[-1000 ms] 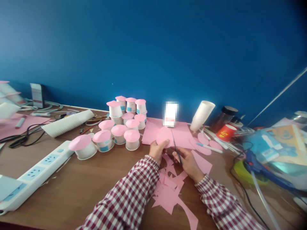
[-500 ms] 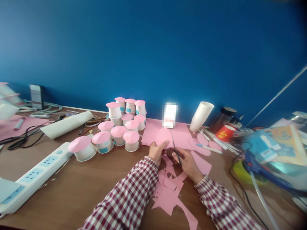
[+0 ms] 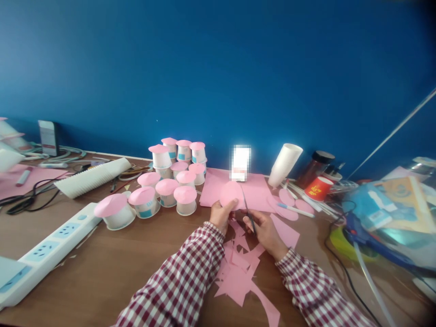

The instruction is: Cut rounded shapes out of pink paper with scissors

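Between the thumb and fingers of my left hand (image 3: 220,215) is a pink paper disc (image 3: 230,194), held up above the table. My right hand (image 3: 267,230) grips a pair of scissors (image 3: 246,202); the blades point away from me, just right of the disc, and look closed or nearly so. Beneath and in front of both hands lie pink paper scraps (image 3: 238,279). Behind them a larger pink sheet (image 3: 211,193) lies flat. To the left stand several upturned paper cups (image 3: 185,208) with pink paper tops.
A power strip (image 3: 51,247) lies at the left, near a stack of white cups (image 3: 93,177). At the back right lean more cups (image 3: 285,164) beside cut pink discs (image 3: 287,197), a marker (image 3: 295,210) and a red cup (image 3: 319,188). A blue glue gun (image 3: 378,250) lies far right.
The view has shifted very slightly. Both hands, the disc and the scissors keep almost the same position.
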`<move>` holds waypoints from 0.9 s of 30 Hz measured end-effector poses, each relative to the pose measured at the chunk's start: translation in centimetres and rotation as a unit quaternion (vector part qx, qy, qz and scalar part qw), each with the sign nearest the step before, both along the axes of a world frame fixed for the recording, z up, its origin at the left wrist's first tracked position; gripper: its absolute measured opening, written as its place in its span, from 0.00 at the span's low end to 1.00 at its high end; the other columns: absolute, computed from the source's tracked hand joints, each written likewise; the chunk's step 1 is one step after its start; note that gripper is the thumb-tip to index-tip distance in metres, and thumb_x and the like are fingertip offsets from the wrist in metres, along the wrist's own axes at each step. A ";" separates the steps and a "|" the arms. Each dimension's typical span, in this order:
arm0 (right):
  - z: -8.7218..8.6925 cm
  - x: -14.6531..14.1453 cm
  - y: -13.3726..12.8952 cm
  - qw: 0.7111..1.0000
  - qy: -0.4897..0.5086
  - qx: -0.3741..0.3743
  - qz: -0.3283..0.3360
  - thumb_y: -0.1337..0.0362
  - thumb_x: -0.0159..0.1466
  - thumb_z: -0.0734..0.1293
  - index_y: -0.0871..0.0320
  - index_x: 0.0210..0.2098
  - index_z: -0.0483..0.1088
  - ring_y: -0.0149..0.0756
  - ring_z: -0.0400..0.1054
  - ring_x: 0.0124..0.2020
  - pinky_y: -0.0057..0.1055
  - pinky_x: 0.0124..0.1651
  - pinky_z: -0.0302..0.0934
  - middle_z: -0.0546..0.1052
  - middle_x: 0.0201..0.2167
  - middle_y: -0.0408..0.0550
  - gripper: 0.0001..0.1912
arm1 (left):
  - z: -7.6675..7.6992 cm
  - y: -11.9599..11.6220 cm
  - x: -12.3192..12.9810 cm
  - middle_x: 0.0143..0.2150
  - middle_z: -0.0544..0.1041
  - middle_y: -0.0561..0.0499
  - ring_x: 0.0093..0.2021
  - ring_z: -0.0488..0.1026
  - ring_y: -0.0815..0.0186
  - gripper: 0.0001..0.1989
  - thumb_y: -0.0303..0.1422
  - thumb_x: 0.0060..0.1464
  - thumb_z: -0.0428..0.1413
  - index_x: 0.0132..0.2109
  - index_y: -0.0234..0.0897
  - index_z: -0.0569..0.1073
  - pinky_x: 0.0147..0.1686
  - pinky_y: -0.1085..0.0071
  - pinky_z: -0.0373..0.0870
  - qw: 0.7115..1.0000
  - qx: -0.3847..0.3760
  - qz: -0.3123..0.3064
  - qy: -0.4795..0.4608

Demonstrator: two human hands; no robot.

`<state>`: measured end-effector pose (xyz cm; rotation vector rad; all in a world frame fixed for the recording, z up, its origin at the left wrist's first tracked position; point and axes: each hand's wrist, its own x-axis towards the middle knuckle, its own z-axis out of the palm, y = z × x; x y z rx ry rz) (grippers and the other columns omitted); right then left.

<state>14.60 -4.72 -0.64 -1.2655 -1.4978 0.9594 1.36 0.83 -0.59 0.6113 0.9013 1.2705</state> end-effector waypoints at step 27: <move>-0.1 0.1 -0.1 1.000 -0.009 0.007 0.007 0.52 0.63 0.65 0.61 0.46 0.73 0.29 0.59 0.21 0.27 0.25 0.58 0.66 0.19 0.40 0.20 | 0.0 0.0 -0.1 0.14 0.64 0.58 0.13 0.58 0.76 0.17 0.36 0.33 0.68 0.26 0.31 0.70 0.13 0.76 0.53 1.000 0.000 -0.002 -0.004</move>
